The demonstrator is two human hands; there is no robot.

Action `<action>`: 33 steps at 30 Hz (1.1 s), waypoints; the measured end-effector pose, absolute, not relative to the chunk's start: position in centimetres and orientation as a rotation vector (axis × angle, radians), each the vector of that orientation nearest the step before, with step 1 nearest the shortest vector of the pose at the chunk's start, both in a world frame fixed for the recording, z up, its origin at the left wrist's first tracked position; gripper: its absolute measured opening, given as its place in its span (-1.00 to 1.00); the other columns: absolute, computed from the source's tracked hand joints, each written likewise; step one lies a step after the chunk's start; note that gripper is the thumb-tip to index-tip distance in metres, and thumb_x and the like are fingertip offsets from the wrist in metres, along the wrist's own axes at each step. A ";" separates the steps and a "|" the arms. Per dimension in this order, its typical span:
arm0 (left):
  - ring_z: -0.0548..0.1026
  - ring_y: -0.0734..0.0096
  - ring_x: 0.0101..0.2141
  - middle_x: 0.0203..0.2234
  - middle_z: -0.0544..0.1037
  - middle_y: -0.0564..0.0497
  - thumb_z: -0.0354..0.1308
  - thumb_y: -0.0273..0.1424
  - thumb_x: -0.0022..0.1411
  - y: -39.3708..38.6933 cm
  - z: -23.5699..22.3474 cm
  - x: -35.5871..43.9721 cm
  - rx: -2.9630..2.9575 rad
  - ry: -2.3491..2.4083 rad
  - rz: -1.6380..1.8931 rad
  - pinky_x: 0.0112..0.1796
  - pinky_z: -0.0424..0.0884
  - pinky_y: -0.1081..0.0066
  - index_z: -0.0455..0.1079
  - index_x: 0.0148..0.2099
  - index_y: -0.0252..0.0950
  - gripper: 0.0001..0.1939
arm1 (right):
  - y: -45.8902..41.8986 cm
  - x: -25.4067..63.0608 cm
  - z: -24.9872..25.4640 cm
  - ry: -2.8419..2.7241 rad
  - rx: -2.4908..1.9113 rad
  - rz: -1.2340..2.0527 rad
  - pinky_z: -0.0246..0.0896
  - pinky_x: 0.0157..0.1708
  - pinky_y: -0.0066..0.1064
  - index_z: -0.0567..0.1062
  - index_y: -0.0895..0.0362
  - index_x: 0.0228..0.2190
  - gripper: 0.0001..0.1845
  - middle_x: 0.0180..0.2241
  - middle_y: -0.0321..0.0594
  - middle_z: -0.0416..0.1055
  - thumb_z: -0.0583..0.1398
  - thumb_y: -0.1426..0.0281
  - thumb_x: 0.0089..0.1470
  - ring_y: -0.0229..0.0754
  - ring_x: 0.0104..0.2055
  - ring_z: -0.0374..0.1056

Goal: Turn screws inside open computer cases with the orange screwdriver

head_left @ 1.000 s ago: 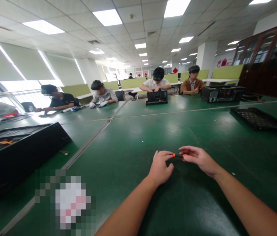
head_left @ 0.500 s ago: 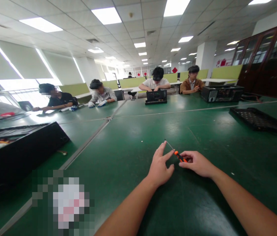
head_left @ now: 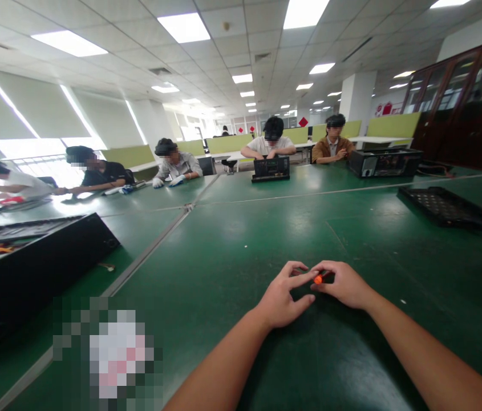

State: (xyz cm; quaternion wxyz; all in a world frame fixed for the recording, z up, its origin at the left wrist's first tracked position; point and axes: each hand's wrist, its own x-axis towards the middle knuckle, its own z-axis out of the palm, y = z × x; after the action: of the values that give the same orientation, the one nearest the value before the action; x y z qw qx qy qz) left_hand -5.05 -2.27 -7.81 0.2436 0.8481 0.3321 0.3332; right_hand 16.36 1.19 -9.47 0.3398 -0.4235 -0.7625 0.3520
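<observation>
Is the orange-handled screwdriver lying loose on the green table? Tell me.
No, the orange-handled screwdriver is pinched between the right hand and left hand.

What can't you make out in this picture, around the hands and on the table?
Head view only:
- Screwdriver: only an orange bit shows; both hands' fingers cover the rest.
- Thing at bottom left: pixelated.
- Black case at left: cut by the edge.
- Small item beside the case: too small to identify.

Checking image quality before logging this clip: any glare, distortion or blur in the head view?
Head view: strong wide-angle bending at the edges; ceiling lights reflect as sheen on the green table; windows at left are blown out; a pixelated patch sits lower left; both hands and the orange screwdriver are sharp.
</observation>
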 end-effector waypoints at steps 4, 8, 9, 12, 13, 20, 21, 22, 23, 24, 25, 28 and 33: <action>0.38 0.28 0.00 0.07 0.30 -0.11 0.24 -0.39 0.17 -2.3 -7.8 -5.1 2.315 0.898 0.908 0.08 0.33 0.22 0.29 0.24 -0.12 -0.43 | 1.2 16.4 -9.5 -1.993 -1.103 0.874 0.31 -0.17 -0.23 0.58 0.07 -0.26 -0.74 -0.25 -0.18 0.55 0.34 0.30 -0.07 -0.03 -0.21 0.44; 0.39 0.28 -0.03 0.06 0.31 -0.09 0.24 -0.38 0.17 -2.2 -7.8 -5.2 2.324 0.883 0.900 0.05 0.34 0.24 0.32 0.22 -0.10 -0.45 | 1.4 16.5 -9.6 -2.008 -1.085 0.803 0.29 -0.14 -0.23 0.59 0.06 -0.27 -0.77 -0.25 -0.18 0.53 0.33 0.33 -0.06 -0.03 -0.18 0.43; 0.40 0.28 -0.04 0.06 0.32 -0.09 0.24 -0.38 0.17 -2.2 -7.8 -5.2 2.324 0.880 0.895 0.05 0.34 0.24 0.33 0.21 -0.10 -0.46 | 1.4 16.6 -9.6 -2.008 -1.080 0.778 0.29 -0.12 -0.22 0.59 0.07 -0.28 -0.78 -0.24 -0.18 0.52 0.32 0.34 -0.06 -0.03 -0.16 0.42; 0.41 0.30 -0.08 0.04 0.33 -0.08 0.25 -0.38 0.16 -2.1 -7.8 -5.2 2.309 0.884 0.880 0.03 0.35 0.25 0.36 0.18 -0.09 -0.48 | 1.7 16.8 -9.8 -1.979 -1.082 0.657 0.23 0.01 -0.17 0.59 0.05 -0.28 -0.79 -0.13 -0.15 0.48 0.31 0.38 -0.06 -0.01 -0.05 0.38; 0.41 0.31 -0.08 0.03 0.33 -0.08 0.25 -0.37 0.16 -2.1 -7.8 -5.3 2.304 0.884 0.874 0.03 0.35 0.25 0.37 0.17 -0.08 -0.49 | 1.7 16.8 -9.8 -1.961 -1.092 0.611 0.21 0.05 -0.15 0.58 0.05 -0.26 -0.76 -0.08 -0.14 0.45 0.30 0.39 -0.06 -0.01 -0.01 0.36; 0.40 0.27 -0.03 0.02 0.34 -0.07 0.22 -0.49 0.14 -2.1 -7.6 -5.4 2.302 0.851 0.811 0.06 0.33 0.22 0.36 0.18 -0.06 -0.45 | 1.8 16.7 -10.1 -1.830 -1.035 0.705 0.36 -0.08 -0.24 0.47 0.02 0.00 -0.49 0.05 -0.13 0.32 0.26 0.44 -0.05 -0.03 0.04 0.33; 0.40 0.26 -0.03 0.02 0.34 -0.07 0.22 -0.50 0.14 -2.1 -7.6 -5.4 2.302 0.843 0.805 0.06 0.34 0.22 0.36 0.18 -0.06 -0.45 | 1.8 16.6 -10.1 -1.824 -1.027 0.742 0.36 -0.08 -0.24 0.45 0.02 0.03 -0.46 0.02 -0.15 0.35 0.25 0.46 -0.05 -0.05 0.01 0.35; 0.40 0.26 -0.02 0.01 0.35 -0.06 0.21 -0.51 0.13 -2.2 -7.5 -5.4 2.302 0.835 0.801 0.06 0.34 0.22 0.37 0.18 -0.06 -0.44 | 1.8 16.6 -10.2 -1.821 -1.025 0.772 0.36 -0.08 -0.24 0.44 0.02 0.04 -0.44 0.00 -0.16 0.38 0.25 0.47 -0.05 -0.07 -0.02 0.37; 0.40 0.26 -0.02 -0.01 0.36 -0.06 0.21 -0.51 0.12 -2.2 -7.5 -5.4 2.305 0.830 0.798 0.05 0.34 0.23 0.37 0.17 -0.06 -0.44 | 1.7 16.5 -10.2 -1.822 -1.027 0.795 0.36 -0.07 -0.24 0.43 0.02 0.05 -0.43 -0.02 -0.17 0.39 0.25 0.47 -0.05 -0.07 -0.03 0.37; 0.41 0.26 -0.03 -0.02 0.37 -0.05 0.22 -0.51 0.11 -2.2 -7.5 -5.3 2.308 0.831 0.791 0.04 0.34 0.24 0.37 0.17 -0.06 -0.44 | 1.7 16.5 -10.1 -1.825 -1.030 0.809 0.35 -0.07 -0.24 0.43 0.02 0.05 -0.43 -0.03 -0.17 0.41 0.25 0.47 -0.06 -0.07 -0.03 0.37; 0.42 0.27 -0.06 -0.04 0.38 -0.04 0.22 -0.51 0.11 -2.2 -7.5 -5.3 2.307 0.834 0.780 0.02 0.36 0.25 0.37 0.18 -0.06 -0.43 | 1.7 16.5 -10.1 -1.830 -1.034 0.814 0.35 -0.08 -0.24 0.43 0.03 0.05 -0.43 -0.03 -0.17 0.41 0.26 0.47 -0.06 -0.07 -0.03 0.37; 0.48 0.36 -0.22 -0.13 0.43 -0.02 0.22 -0.49 0.11 -2.3 -7.4 -5.2 2.295 0.840 0.722 -0.10 0.42 0.31 0.29 0.24 -0.07 -0.37 | 1.6 16.5 -9.9 -1.851 -1.040 0.811 0.37 -0.14 -0.27 0.45 0.03 0.02 -0.46 -0.04 -0.16 0.40 0.26 0.46 -0.06 -0.06 -0.04 0.37; 0.47 0.37 -0.29 -0.28 0.48 0.04 0.23 -0.49 0.09 -2.4 -7.5 -5.1 2.342 0.793 0.682 -0.14 0.42 0.34 0.18 0.30 -0.07 -0.27 | 1.5 16.4 -9.7 -1.876 -1.057 0.840 0.37 -0.17 -0.28 0.48 0.04 -0.01 -0.50 -0.07 -0.14 0.42 0.28 0.41 -0.06 -0.04 -0.06 0.38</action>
State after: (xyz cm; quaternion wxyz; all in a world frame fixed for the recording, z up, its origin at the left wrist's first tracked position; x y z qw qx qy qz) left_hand -5.12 -2.41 -7.49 0.2842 0.8754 0.2965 0.2549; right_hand 16.38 1.48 -9.68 0.4031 -0.4185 -0.7427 0.3327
